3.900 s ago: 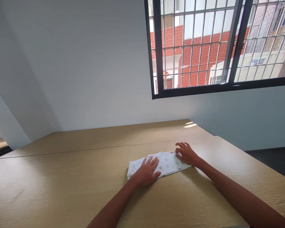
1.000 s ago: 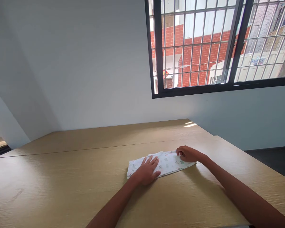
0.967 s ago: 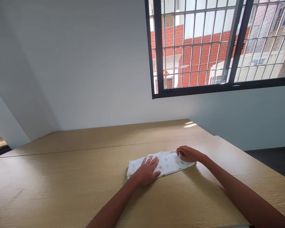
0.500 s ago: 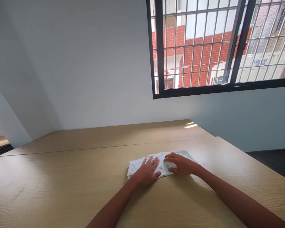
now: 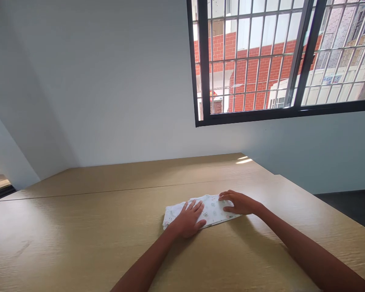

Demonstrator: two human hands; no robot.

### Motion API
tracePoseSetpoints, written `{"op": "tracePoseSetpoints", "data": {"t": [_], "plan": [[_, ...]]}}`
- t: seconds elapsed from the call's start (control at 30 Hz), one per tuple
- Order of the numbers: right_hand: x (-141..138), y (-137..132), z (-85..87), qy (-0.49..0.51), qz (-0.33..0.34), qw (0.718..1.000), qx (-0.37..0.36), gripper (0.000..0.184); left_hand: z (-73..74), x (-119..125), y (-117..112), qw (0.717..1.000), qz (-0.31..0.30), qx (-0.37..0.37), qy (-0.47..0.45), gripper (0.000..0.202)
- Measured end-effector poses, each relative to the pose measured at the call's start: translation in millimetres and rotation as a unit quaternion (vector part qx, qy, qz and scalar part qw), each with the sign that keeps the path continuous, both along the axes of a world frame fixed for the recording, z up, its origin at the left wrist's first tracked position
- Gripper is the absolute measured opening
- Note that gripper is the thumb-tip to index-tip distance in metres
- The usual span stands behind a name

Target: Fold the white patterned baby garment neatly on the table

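Note:
A folded white cloth (image 5: pixel 213 211) with small scattered prints lies flat on the wooden table (image 5: pixel 88 239); whether it is a garment I cannot tell. My left hand (image 5: pixel 189 221) rests palm down on its left part, fingers spread. Over the right end sits my right hand (image 5: pixel 239 203), fingers slightly bent and thumb apart, touching the top. That hand and its fingers hide part of the cloth's right end.
A thin seam crosses the table behind the cloth. Beyond the far edge rises a pale wall (image 5: pixel 124 89), with a barred, dark-framed window (image 5: pixel 249 115) at the upper right. Dark floor (image 5: pixel 355 207) shows past the right edge.
My right hand has slid right and slightly away along the cloth, uncovering more print in the middle. The cloth's right part now looks folded over, its end no longer reaching past the hand. My left hand stays put.

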State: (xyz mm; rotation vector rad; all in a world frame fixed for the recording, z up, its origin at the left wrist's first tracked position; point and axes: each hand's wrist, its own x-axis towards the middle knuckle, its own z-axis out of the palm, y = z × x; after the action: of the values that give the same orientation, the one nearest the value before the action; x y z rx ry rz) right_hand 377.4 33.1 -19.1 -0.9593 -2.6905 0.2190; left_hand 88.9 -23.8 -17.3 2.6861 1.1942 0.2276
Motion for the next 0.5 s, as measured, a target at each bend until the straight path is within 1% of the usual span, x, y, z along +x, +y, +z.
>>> {"op": "tracePoseSetpoints", "data": {"t": [0.1, 0.2, 0.27, 0.33, 0.4, 0.5], "plan": [[-8.3, -4.5, -2.9, 0.002, -0.007, 1.000, 0.028, 0.033, 0.3, 0.2, -0.2, 1.000, 0.001, 0.001, -0.002, 0.050], [-18.1, -10.8, -5.2, -0.002, 0.017, 0.999, 0.046, 0.038, 0.2, 0.4, -0.6, 1.000, 0.001, 0.003, -0.002, 0.050], [-22.2, -13.9, -5.0, -0.010, 0.038, 0.998, 0.047, 0.035, -0.2, 0.4, -0.9, 1.000, 0.002, 0.002, -0.002, 0.050], [-23.0, -14.7, -3.5, -0.017, 0.044, 0.998, 0.047, 0.033, -0.7, 0.3, -1.1, 1.000, 0.002, 0.000, -0.002, 0.050], [-20.4, -13.0, -1.1, -0.023, 0.035, 0.998, 0.046, 0.032, -1.0, 0.1, -1.1, 1.000, 0.003, -0.001, -0.001, 0.050], [-12.6, -8.5, 2.4, -0.038, 0.005, 0.998, 0.041, 0.028, -0.6, 0.0, -0.7, 1.000, 0.002, -0.003, -0.001, 0.050]]}}
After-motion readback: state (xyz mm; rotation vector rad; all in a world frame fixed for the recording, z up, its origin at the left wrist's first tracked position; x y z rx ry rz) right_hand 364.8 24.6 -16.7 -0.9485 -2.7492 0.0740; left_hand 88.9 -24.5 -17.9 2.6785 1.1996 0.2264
